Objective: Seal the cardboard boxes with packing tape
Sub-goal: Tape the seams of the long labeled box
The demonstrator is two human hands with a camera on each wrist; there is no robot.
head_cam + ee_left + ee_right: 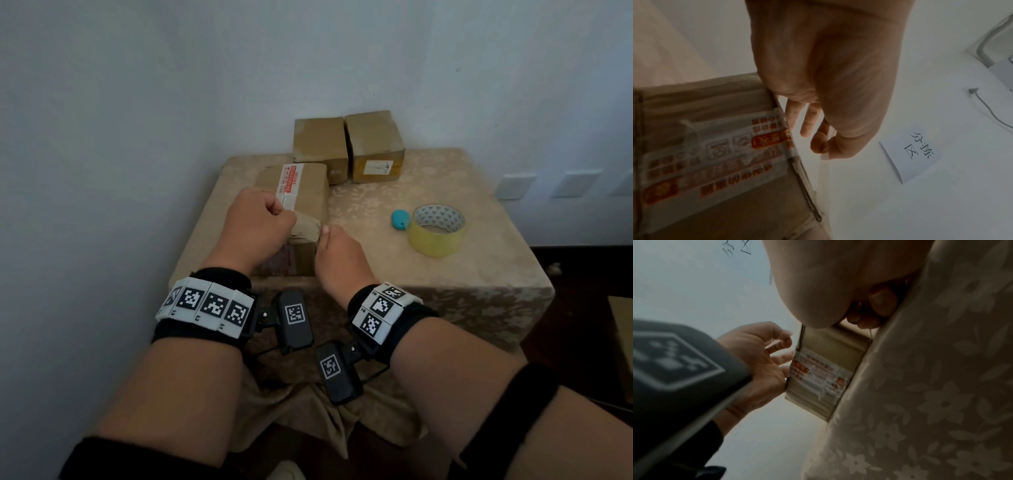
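A cardboard box (308, 192) with red-and-white printed tape lies at the near left of the cloth-covered table (445, 274). My left hand (284, 214) hovers over its top near edge, and its thumb and forefinger pinch one end of a clear tape strip (825, 178). The strip runs just above the box's top edge (797, 170) toward my right hand (325, 233). That hand is curled at the box's near right corner and seems to hold the strip's other end. In the right wrist view its fingers (879, 305) are bent between the box (834, 347) and the cloth.
Two more cardboard boxes (320, 144) (375, 144) stand side by side at the back against the wall. A roll of clear packing tape (436, 229) and a small blue cutter (400, 219) lie to the right. A paper note (914, 151) hangs on the wall.
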